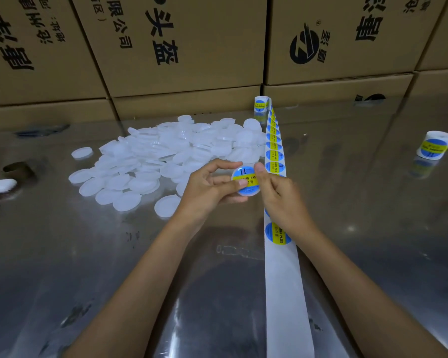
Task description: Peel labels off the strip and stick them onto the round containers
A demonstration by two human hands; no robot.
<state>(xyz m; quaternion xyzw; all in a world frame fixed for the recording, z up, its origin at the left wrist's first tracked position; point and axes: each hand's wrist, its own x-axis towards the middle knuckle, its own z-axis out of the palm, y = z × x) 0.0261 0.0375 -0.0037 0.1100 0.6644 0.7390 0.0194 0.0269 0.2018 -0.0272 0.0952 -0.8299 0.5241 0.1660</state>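
My left hand (208, 186) holds a white round container (245, 182) between thumb and fingers, just above the table. A blue and yellow label covers its top face. My right hand (278, 196) presses its thumb on the label's right edge. The white label strip (282, 280) runs from the near edge up to a small roll (261, 104) at the back. One label (277, 233) shows just below my right wrist; the strip nearer to me is bare. A pile of blank white round containers (166, 156) lies to the left of my hands.
A shiny metal table (114, 267) carries everything. Brown cardboard boxes (179, 47) form a wall along the far edge. A second label roll (435, 145) stands at the right. A white object (0, 186) lies at the left edge.
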